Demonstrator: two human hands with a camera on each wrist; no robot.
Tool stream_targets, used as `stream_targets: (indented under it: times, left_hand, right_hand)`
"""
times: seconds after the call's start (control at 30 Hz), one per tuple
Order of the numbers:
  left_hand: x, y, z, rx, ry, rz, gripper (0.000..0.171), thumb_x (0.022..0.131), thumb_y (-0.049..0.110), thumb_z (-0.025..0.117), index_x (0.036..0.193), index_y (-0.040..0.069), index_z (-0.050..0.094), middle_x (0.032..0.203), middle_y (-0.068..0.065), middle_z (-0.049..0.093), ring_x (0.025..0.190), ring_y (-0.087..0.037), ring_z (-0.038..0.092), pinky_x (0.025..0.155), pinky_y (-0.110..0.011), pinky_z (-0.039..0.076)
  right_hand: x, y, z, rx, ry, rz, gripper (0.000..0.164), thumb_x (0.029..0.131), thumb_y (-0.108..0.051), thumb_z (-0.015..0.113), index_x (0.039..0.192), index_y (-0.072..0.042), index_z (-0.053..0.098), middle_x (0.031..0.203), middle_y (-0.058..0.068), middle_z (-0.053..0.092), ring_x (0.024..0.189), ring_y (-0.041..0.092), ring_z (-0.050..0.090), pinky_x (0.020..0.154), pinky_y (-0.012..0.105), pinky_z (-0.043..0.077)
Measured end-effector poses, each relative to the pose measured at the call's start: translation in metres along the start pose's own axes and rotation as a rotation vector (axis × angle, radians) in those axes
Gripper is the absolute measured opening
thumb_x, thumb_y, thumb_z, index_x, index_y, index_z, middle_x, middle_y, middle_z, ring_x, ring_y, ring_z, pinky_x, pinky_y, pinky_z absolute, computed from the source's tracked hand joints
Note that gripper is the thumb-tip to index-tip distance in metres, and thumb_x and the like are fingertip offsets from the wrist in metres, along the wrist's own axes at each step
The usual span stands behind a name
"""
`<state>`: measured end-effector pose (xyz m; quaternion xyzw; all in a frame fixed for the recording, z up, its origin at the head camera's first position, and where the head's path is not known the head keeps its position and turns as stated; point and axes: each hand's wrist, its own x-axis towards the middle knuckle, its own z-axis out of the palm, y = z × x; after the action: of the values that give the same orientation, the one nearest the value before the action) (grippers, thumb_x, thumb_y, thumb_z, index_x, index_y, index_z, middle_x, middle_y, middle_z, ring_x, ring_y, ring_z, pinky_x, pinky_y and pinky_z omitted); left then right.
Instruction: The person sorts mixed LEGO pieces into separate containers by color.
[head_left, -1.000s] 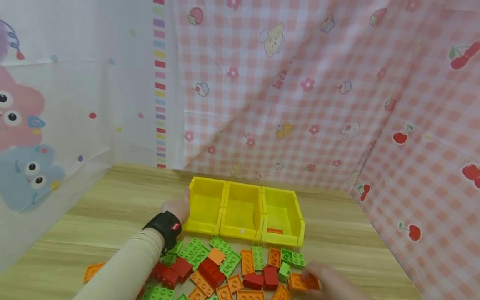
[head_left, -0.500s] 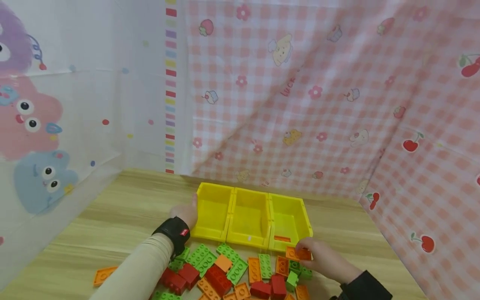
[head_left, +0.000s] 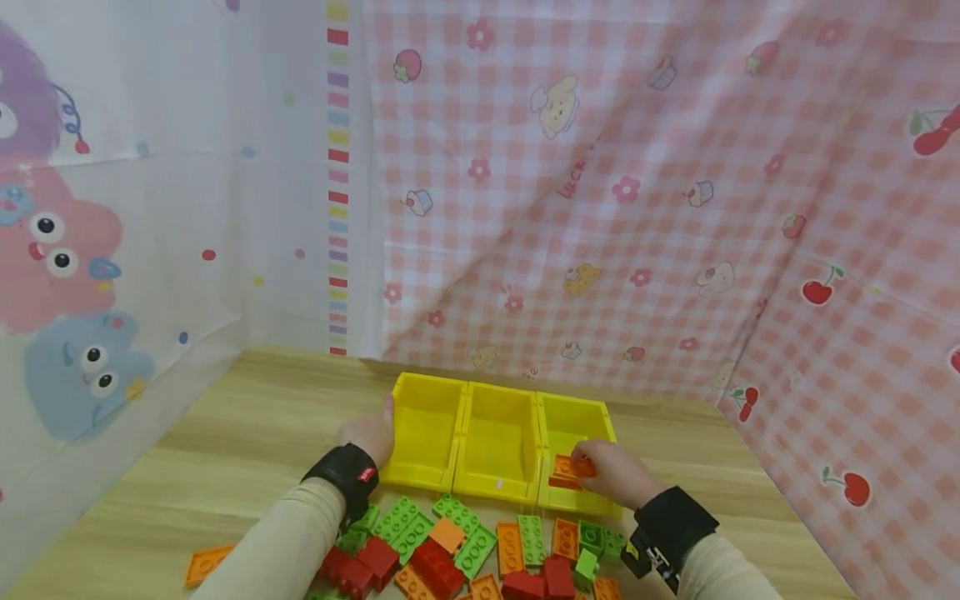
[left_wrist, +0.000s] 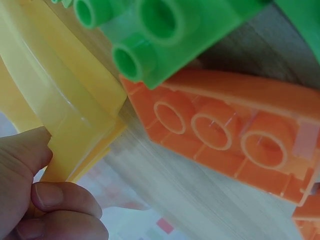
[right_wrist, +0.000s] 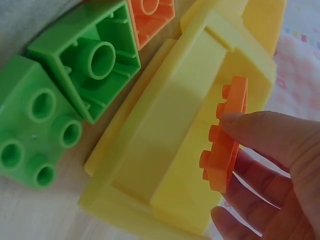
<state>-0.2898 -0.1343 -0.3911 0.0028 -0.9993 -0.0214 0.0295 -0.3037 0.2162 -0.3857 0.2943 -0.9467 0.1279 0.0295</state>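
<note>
Right hand (head_left: 615,471) pinched orange studded plastic brick (right_wrist: 230,140) over rightmost yellow plastic bin (head_left: 573,500) | left hand (head_left: 372,433) gripped leftmost yellow plastic bin (head_left: 427,425), apparently steadying it

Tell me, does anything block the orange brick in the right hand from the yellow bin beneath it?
Nothing visible does. The right hand pinches the orange brick at the open top of the right bin, with nothing showing between them. In the head view, the floor directly under the brick is hidden.
</note>
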Motion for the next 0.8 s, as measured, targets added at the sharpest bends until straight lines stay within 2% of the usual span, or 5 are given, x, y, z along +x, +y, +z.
stream_targets:
  times: [0.13, 0.33, 0.57, 0.8]
  left_hand:
    - [-0.001, -0.001, 0.004, 0.005, 0.007, -0.002, 0.050, 0.096, 0.005, 0.039, 0.145, 0.004, 0.029, 0.056, -0.009, 0.051, 0.052, -0.023, 0.052, 0.054, -0.041, 0.046]
    - [0.002, -0.002, 0.007, 0.011, 0.008, -0.006, 0.050, 0.096, 0.005, 0.040, 0.145, 0.004, 0.028, 0.055, -0.009, 0.050, 0.051, -0.023, 0.051, 0.054, -0.041, 0.045]
    - [0.007, -0.004, 0.012, -0.002, -0.025, -0.007, 0.051, 0.097, 0.007, 0.039, 0.147, 0.007, 0.026, 0.057, -0.009, 0.051, 0.052, -0.023, 0.051, 0.055, -0.041, 0.045]
    - [0.012, -0.006, 0.017, -0.003, -0.025, -0.009, 0.053, 0.097, 0.008, 0.040, 0.147, 0.007, 0.024, 0.056, -0.008, 0.050, 0.051, -0.022, 0.050, 0.055, -0.041, 0.045]
  right_hand:
    - [0.011, 0.001, 0.009, -0.035, 0.015, 0.036, 0.020, 0.073, -0.003, 0.076, 0.089, -0.008, 0.064, 0.084, 0.002, 0.061, 0.076, 0.019, 0.054, 0.073, 0.039, 0.047]
    - [0.026, 0.005, 0.022, -0.025, 0.032, 0.090, 0.019, 0.076, -0.003, 0.074, 0.092, -0.007, 0.065, 0.086, 0.003, 0.062, 0.079, 0.020, 0.056, 0.078, 0.040, 0.047]
    - [0.031, 0.006, 0.032, 0.003, -0.006, 0.106, 0.016, 0.076, 0.000, 0.073, 0.090, -0.004, 0.064, 0.083, 0.005, 0.061, 0.076, 0.022, 0.055, 0.076, 0.041, 0.047]
    - [0.036, 0.011, 0.040, 0.014, -0.039, 0.110, 0.014, 0.078, 0.000, 0.071, 0.089, -0.005, 0.064, 0.081, 0.003, 0.061, 0.075, 0.021, 0.055, 0.076, 0.041, 0.047]
